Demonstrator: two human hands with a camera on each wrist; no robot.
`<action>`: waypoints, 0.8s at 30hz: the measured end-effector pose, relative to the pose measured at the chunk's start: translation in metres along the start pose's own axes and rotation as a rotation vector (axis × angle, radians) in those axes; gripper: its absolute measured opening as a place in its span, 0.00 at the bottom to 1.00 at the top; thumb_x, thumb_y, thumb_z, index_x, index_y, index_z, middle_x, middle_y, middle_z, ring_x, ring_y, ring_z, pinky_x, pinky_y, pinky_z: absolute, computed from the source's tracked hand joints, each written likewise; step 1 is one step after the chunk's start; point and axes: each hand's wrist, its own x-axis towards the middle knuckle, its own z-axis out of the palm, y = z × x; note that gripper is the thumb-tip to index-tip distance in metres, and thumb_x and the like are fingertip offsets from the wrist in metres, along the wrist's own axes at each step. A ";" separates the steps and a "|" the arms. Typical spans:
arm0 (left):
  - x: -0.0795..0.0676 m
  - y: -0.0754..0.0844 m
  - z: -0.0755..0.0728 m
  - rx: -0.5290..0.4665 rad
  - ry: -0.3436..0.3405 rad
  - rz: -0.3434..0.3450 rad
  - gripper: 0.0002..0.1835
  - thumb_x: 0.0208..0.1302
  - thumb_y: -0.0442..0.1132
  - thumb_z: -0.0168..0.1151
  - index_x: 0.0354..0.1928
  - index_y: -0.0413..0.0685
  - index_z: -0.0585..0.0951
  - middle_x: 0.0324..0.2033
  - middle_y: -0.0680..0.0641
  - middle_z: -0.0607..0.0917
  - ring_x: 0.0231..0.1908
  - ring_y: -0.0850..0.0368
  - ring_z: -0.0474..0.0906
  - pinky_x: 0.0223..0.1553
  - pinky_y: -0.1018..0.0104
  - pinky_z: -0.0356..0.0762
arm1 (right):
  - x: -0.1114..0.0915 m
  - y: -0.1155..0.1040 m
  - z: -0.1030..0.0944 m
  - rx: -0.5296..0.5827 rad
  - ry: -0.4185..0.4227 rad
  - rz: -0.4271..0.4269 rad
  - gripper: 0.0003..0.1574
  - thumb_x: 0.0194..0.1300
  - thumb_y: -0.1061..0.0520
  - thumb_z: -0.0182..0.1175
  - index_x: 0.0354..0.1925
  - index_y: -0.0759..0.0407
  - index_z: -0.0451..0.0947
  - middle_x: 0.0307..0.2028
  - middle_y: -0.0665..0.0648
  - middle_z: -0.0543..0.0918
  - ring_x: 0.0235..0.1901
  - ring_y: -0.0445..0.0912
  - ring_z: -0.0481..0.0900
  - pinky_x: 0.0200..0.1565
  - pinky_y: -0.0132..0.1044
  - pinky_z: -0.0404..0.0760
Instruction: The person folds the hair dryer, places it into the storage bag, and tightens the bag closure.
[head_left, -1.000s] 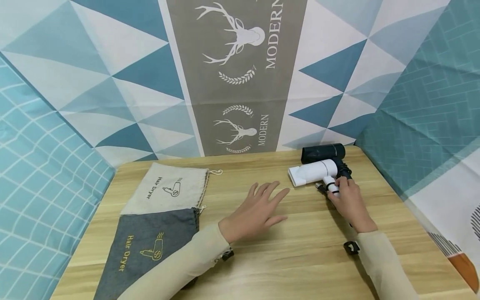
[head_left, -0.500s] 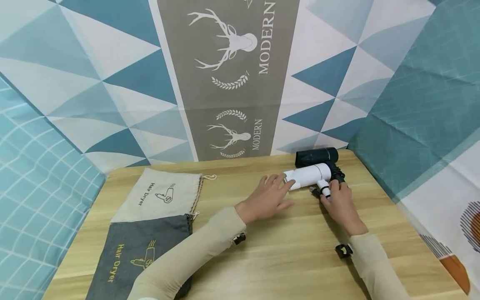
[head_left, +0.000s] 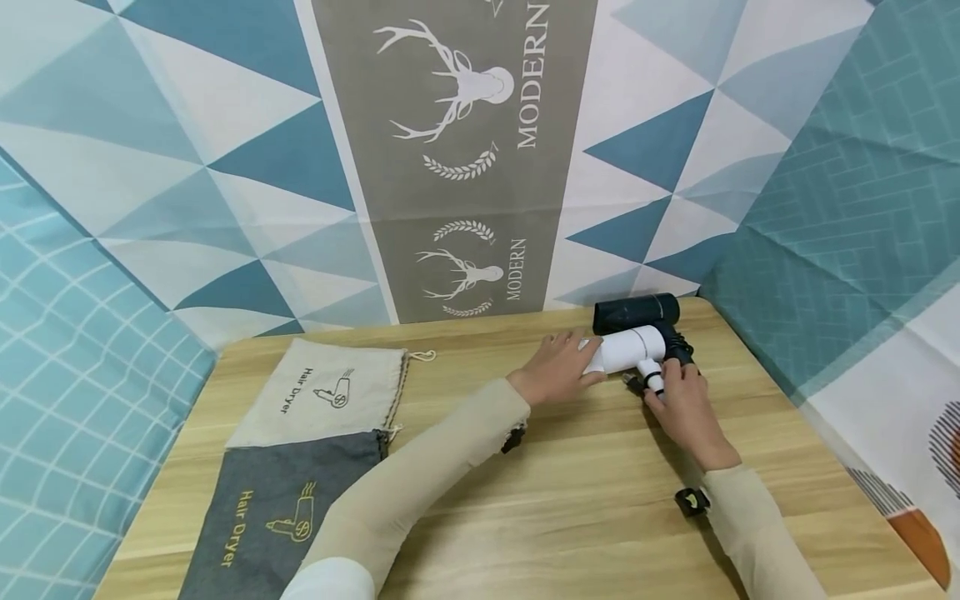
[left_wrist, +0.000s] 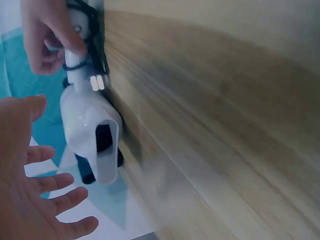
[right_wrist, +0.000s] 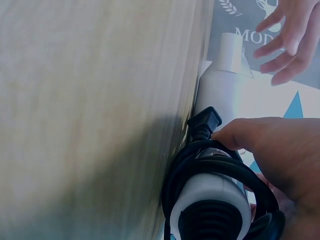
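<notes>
A white hair dryer [head_left: 632,350] lies at the back right of the table, its nozzle pointing left. My right hand [head_left: 686,408] grips its handle, round which a black cord [right_wrist: 235,167] is wound; the plug [right_wrist: 205,122] shows beside my thumb. My left hand [head_left: 555,371] hovers by the nozzle with its fingers spread. In the left wrist view a gap shows between those fingers [left_wrist: 57,182] and the dryer's white body [left_wrist: 85,117]. Right behind the white one lies a black hair dryer [head_left: 636,313], its handle partly hidden.
On the left of the wooden table [head_left: 585,500] lie two drawstring bags, a cream one [head_left: 322,387] and a dark grey one [head_left: 255,517], both printed "Hair Dryer". The grey bag overlaps the cream one's lower edge. Patterned cloth walls [head_left: 480,192] stand behind and at both sides.
My left hand has moved right and away from me, up to the white hair dryer's nozzle. My right hand stays on the handle. The head view has shifted slightly.
</notes>
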 end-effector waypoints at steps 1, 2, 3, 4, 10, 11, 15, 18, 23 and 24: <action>0.004 -0.002 0.002 -0.015 -0.009 -0.013 0.33 0.64 0.62 0.37 0.66 0.53 0.56 0.62 0.44 0.62 0.59 0.48 0.62 0.54 0.51 0.64 | 0.000 0.000 -0.001 0.001 0.002 -0.003 0.25 0.54 0.59 0.61 0.43 0.70 0.60 0.35 0.73 0.64 0.35 0.64 0.62 0.30 0.51 0.63; 0.008 -0.003 0.004 -0.033 -0.015 -0.025 0.33 0.64 0.62 0.36 0.66 0.53 0.56 0.63 0.44 0.61 0.60 0.48 0.61 0.53 0.51 0.64 | 0.000 0.000 -0.001 0.002 0.002 -0.003 0.25 0.54 0.59 0.60 0.43 0.70 0.60 0.36 0.73 0.64 0.35 0.64 0.62 0.30 0.51 0.63; 0.011 -0.004 0.005 -0.060 -0.024 -0.039 0.33 0.64 0.62 0.37 0.66 0.53 0.56 0.63 0.45 0.61 0.60 0.49 0.61 0.53 0.51 0.64 | 0.000 0.000 -0.001 0.001 0.002 -0.004 0.25 0.54 0.59 0.60 0.44 0.70 0.60 0.36 0.73 0.64 0.35 0.64 0.62 0.31 0.51 0.63; 0.014 -0.005 0.007 -0.084 -0.031 -0.050 0.33 0.64 0.62 0.37 0.66 0.53 0.56 0.63 0.45 0.61 0.59 0.49 0.61 0.52 0.51 0.65 | 0.000 0.000 -0.001 0.002 0.003 -0.004 0.25 0.54 0.59 0.60 0.44 0.70 0.60 0.36 0.73 0.64 0.35 0.64 0.62 0.31 0.51 0.63; 0.028 -0.006 0.018 -0.106 -0.070 -0.108 0.34 0.63 0.64 0.35 0.66 0.54 0.54 0.61 0.47 0.62 0.57 0.49 0.63 0.50 0.53 0.67 | 0.000 -0.001 0.000 -0.002 0.021 -0.024 0.25 0.52 0.60 0.62 0.42 0.69 0.61 0.34 0.72 0.64 0.35 0.64 0.62 0.32 0.51 0.63; 0.030 -0.006 0.020 -0.097 -0.074 -0.117 0.34 0.63 0.64 0.35 0.67 0.54 0.54 0.61 0.47 0.62 0.57 0.49 0.62 0.50 0.54 0.67 | 0.000 -0.001 0.000 -0.003 0.025 -0.033 0.25 0.51 0.61 0.62 0.41 0.69 0.61 0.34 0.72 0.64 0.34 0.64 0.62 0.32 0.51 0.62; 0.037 0.000 0.029 -0.091 -0.065 -0.142 0.35 0.62 0.65 0.35 0.65 0.54 0.56 0.58 0.47 0.66 0.55 0.51 0.65 0.49 0.56 0.69 | 0.000 -0.001 0.003 -0.007 0.032 -0.057 0.25 0.50 0.61 0.63 0.41 0.69 0.61 0.33 0.71 0.64 0.33 0.63 0.63 0.32 0.51 0.62; 0.041 0.006 0.034 -0.123 -0.070 -0.153 0.37 0.61 0.66 0.36 0.66 0.52 0.54 0.57 0.45 0.68 0.53 0.51 0.68 0.47 0.57 0.70 | 0.000 0.001 0.004 -0.009 0.033 -0.054 0.25 0.50 0.61 0.64 0.41 0.68 0.61 0.33 0.71 0.64 0.33 0.62 0.63 0.32 0.50 0.62; 0.046 0.012 0.044 -0.098 -0.073 -0.161 0.40 0.61 0.67 0.33 0.68 0.52 0.47 0.60 0.43 0.64 0.55 0.50 0.66 0.49 0.56 0.69 | 0.000 0.003 0.003 -0.016 0.033 -0.034 0.26 0.51 0.60 0.64 0.41 0.68 0.60 0.34 0.70 0.64 0.33 0.62 0.62 0.31 0.49 0.62; 0.047 0.012 0.046 -0.081 -0.061 -0.155 0.39 0.62 0.66 0.33 0.68 0.51 0.47 0.60 0.43 0.64 0.55 0.50 0.66 0.48 0.56 0.70 | 0.000 0.004 0.002 -0.013 0.029 -0.029 0.26 0.51 0.60 0.64 0.41 0.68 0.60 0.34 0.70 0.63 0.34 0.62 0.62 0.31 0.49 0.62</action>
